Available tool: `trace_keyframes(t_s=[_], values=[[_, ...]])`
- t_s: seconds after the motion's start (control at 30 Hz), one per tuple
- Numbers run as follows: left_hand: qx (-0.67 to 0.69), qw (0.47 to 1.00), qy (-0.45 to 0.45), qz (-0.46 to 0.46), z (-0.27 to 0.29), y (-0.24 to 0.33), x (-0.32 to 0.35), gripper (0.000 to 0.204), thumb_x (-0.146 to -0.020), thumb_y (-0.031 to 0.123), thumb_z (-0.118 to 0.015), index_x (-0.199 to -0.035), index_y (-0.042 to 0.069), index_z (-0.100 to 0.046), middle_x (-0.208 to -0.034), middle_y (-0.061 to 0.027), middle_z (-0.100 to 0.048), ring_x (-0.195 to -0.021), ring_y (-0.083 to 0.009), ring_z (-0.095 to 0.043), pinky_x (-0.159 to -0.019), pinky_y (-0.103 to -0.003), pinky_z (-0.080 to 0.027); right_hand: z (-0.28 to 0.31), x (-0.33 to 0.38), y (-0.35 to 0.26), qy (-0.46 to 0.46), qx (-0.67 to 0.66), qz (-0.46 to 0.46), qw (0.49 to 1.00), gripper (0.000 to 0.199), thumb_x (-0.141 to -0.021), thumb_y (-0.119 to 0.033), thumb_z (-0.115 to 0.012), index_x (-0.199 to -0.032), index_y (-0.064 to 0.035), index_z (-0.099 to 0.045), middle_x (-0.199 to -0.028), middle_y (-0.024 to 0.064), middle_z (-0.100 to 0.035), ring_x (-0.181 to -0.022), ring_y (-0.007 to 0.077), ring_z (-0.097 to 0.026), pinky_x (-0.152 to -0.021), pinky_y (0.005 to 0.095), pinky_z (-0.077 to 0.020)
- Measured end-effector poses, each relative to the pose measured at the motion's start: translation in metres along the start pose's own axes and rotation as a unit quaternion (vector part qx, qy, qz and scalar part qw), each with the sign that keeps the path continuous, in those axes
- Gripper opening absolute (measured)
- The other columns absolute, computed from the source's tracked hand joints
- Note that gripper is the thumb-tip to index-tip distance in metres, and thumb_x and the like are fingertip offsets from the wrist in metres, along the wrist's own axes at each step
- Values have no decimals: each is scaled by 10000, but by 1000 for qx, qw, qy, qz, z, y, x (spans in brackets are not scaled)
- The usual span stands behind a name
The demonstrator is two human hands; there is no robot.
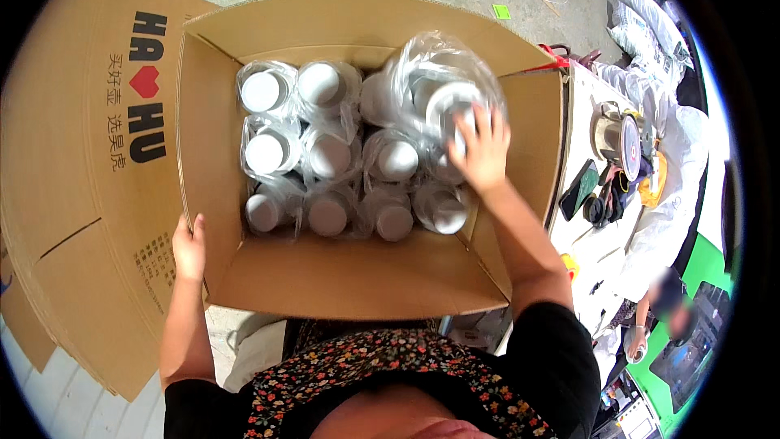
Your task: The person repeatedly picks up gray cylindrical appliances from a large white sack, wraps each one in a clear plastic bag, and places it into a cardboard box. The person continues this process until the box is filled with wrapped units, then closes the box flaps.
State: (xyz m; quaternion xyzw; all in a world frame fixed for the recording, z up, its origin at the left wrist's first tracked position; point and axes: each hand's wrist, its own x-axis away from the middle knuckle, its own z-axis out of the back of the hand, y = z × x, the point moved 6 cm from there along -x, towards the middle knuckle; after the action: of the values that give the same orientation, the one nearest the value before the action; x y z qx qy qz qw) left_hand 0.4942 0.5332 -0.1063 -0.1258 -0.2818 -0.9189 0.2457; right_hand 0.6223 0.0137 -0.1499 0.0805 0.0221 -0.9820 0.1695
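Observation:
An open cardboard box (pixel 366 280) stands in front of me with several pale, round-capped flasks (pixel 331 154) upright in rows, each in clear plastic wrapping. My left hand (pixel 189 250) is closed on the box's left wall near the front corner. In the far right part of the box, my right hand (pixel 483 148) grips the top of a bagged flask (pixel 451 102), which looks larger and higher than the others. Loose clear plastic bulges up around that flask. Its lower part is hidden by the wrapping and my hand.
A large printed cardboard sheet (pixel 73 138) lies to the left. On the white table (pixel 597 256) at right are a metal pot (pixel 615 140), a phone (pixel 579 189) and small black items. Plastic-wrapped goods (pixel 646 24) lie behind; another person (pixel 668 297) works at far right.

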Motion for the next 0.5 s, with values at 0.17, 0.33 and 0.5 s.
trace_keyframes(t_s=[0.17, 0.33, 0.5], values=[[17, 999, -22, 36, -2, -13, 1, 241, -925, 163, -513, -1065, -31, -541, -909, -133, -633, -799, -191, -560, -777, -311, -449, -22, -14, 5, 16, -1, 9, 1000, 507, -686, -381, -650, -1176, -291, -555, -1348, 60, -389, -1235, 368, -337, -931, 553, -330], [67, 998, -4, 17, 0, -9, -4, 280, -936, 205, -510, -1066, -42, -535, -914, -104, -623, -790, -149, -534, -759, -283, -446, -65, -79, 78, -3, -11, -24, 1000, 534, -720, -422, -618, -1226, -279, -523, -1334, 18, -425, -1239, 312, -372, -943, 482, -361], [5, 1000, -4, 16, -10, -14, 12, 306, -939, 210, -503, -1102, -48, -517, -1004, -129, -627, -879, -162, -566, -816, -280, -442, -58, -5, 4, -19, -24, -11, 999, 530, -695, -403, -625, -1208, -313, -522, -1352, 43, -388, -1241, 364, -341, -916, 585, -318]])
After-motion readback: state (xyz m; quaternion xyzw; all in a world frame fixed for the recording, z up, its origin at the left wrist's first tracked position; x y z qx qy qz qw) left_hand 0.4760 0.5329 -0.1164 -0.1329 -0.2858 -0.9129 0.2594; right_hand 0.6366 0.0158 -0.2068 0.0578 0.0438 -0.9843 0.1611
